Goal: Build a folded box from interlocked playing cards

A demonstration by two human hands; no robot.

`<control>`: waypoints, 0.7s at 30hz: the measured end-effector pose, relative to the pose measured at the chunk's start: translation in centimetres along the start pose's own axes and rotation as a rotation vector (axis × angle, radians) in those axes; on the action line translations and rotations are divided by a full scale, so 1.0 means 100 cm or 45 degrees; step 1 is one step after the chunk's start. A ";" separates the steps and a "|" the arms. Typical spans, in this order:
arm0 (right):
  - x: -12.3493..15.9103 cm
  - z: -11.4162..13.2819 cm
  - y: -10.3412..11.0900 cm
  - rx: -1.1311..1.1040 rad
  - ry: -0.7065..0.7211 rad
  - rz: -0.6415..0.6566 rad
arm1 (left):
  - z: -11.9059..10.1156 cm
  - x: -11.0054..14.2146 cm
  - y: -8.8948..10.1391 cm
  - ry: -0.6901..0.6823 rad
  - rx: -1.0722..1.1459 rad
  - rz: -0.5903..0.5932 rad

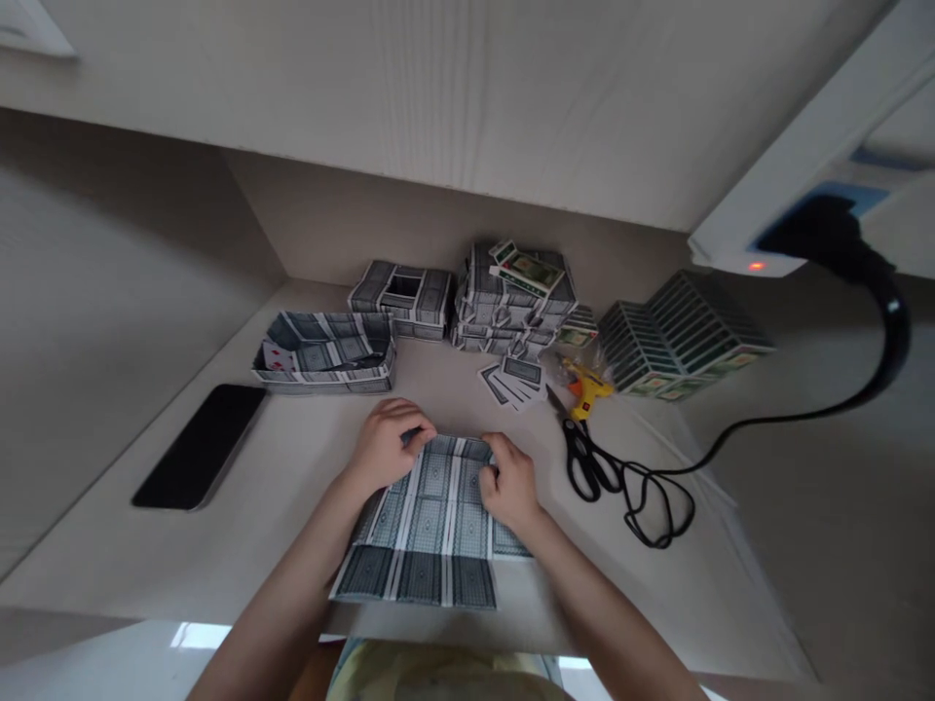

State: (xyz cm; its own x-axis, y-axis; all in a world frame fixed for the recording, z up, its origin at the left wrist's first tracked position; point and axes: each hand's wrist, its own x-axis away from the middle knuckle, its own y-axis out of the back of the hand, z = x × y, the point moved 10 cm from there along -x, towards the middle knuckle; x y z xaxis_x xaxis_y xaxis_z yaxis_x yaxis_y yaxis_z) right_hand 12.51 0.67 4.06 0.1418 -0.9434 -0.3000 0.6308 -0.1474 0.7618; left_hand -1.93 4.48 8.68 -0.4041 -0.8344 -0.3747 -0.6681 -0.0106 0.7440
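Sheet of joined playing cards (428,531): flat on desk (292,467), nearest the person; left hand (385,444) at its far left edge, fingers curled, pinching the edge; right hand (509,484) at its far right edge, fingers bent, pinching likewise; scissors (584,458) right of sheet; phone (201,445) well left; card tray (325,352) beyond sheet.
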 end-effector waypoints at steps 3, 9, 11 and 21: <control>-0.002 -0.005 0.004 -0.135 -0.029 -0.046 | -0.006 0.002 0.000 -0.036 -0.069 0.019; -0.011 -0.022 0.029 -0.232 -0.080 -0.215 | -0.003 0.006 0.009 -0.004 -0.176 -0.025; -0.012 -0.034 0.037 -0.183 -0.131 -0.293 | 0.006 0.006 0.015 0.107 -0.241 -0.050; -0.018 -0.084 0.006 -0.664 -0.359 -0.048 | 0.018 0.014 0.003 0.472 -0.303 0.410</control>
State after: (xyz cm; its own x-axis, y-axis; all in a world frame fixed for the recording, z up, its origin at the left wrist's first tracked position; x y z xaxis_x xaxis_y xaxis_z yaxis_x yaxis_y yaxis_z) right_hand 19.10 4.74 0.24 -0.0509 -0.9934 -0.1028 0.9331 -0.0840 0.3497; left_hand -3.78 4.25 7.37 -0.2890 -0.9539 0.0805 -0.3697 0.1888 0.9097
